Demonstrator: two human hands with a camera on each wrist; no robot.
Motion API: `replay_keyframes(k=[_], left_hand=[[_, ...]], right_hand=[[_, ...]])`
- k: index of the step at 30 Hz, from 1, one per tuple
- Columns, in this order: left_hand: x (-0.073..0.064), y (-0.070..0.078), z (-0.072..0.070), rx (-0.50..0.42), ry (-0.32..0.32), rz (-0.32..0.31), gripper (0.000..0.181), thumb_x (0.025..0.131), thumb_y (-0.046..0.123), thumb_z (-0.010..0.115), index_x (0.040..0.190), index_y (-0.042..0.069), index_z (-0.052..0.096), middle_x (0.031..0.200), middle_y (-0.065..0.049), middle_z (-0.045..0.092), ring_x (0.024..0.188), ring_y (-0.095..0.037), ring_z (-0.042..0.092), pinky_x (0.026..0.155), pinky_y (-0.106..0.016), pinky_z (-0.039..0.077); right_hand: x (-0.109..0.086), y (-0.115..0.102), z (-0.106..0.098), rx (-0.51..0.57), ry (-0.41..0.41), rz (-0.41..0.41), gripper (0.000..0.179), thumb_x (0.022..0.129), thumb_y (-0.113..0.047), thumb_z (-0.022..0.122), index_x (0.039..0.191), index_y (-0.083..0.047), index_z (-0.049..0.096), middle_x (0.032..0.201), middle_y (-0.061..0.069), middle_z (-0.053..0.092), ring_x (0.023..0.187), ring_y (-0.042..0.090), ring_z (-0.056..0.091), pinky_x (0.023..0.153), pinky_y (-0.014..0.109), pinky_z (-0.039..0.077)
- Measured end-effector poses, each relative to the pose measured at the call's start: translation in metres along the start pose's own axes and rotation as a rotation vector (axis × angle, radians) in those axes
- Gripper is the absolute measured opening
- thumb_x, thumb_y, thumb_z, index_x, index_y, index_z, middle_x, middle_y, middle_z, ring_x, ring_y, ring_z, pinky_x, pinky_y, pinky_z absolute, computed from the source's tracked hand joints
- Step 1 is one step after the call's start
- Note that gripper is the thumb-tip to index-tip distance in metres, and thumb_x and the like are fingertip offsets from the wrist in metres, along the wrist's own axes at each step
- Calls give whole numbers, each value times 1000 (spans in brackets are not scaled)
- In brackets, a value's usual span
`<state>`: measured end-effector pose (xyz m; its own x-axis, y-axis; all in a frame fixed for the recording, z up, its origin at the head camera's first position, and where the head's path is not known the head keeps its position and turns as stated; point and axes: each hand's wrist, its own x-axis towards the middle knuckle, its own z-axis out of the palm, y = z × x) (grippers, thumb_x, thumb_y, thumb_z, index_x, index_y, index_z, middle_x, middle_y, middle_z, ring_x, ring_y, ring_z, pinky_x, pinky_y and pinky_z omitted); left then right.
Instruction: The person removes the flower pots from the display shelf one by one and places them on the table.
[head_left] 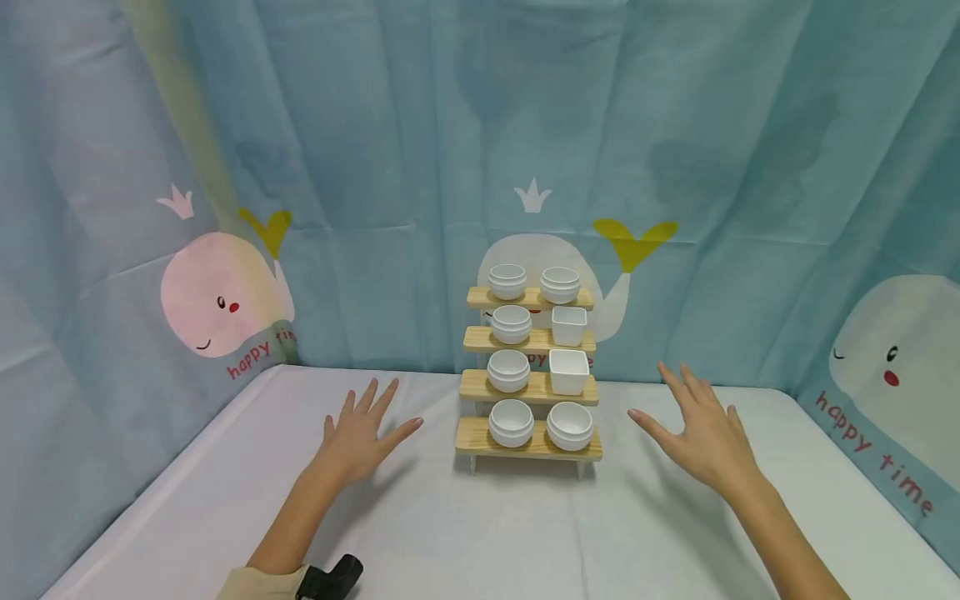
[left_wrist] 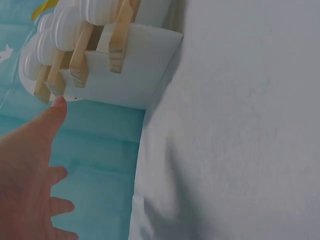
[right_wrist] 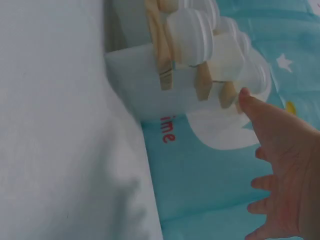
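Note:
A four-step wooden display stand point(head_left: 528, 450) with pale side panels point(left_wrist: 125, 70) stands at the middle of the table in the head view. Each step bears two white bowls. Round bowls point(head_left: 512, 423) fill the left column; on the right, square bowls point(head_left: 568, 372) occupy the two middle steps, with a round bowl point(head_left: 569, 426) on the lowest and another point(head_left: 560, 285) on the top. My left hand point(head_left: 356, 437) is held over the table left of the stand, fingers spread. To the right of it, my right hand point(head_left: 705, 429) also has its fingers spread. Both hands hold nothing and are apart from the stand.
A white cloth covers the table point(head_left: 465, 533). Behind and at both sides hangs a blue curtain point(head_left: 360, 167) printed with whales. A black strap or device point(head_left: 333, 577) sits at the left cuff.

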<state>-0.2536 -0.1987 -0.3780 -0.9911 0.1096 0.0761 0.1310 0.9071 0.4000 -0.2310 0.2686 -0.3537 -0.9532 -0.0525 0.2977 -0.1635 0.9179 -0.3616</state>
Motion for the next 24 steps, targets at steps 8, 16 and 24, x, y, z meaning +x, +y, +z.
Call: replay_keyframes(k=[8, 16, 24], left_hand=[[-4, 6, -2, -91, -43, 12, 92, 103, 72, 47, 170, 15, 21, 174, -25, 14, 155, -58, 13, 118, -86, 17], [-4, 6, -6, -177, -59, 40, 92, 105, 66, 50, 169, 7, 20, 172, -30, 13, 156, -57, 12, 123, -80, 18], [-2, 10, -4, -233, -74, 62, 90, 106, 62, 50, 168, 4, 21, 172, -29, 16, 157, -51, 16, 126, -76, 20]], right_hand=[[12, -17, -2, 47, 21, -32, 95, 99, -66, 63, 168, -11, 26, 167, 33, 26, 148, 60, 30, 114, 87, 22], [21, -32, -9, 68, 44, -50, 92, 101, -62, 63, 168, -10, 26, 168, 32, 26, 147, 60, 31, 113, 85, 30], [33, -51, -23, 121, 29, -70, 92, 102, -60, 63, 170, -13, 23, 172, 27, 21, 151, 57, 28, 112, 83, 35]])
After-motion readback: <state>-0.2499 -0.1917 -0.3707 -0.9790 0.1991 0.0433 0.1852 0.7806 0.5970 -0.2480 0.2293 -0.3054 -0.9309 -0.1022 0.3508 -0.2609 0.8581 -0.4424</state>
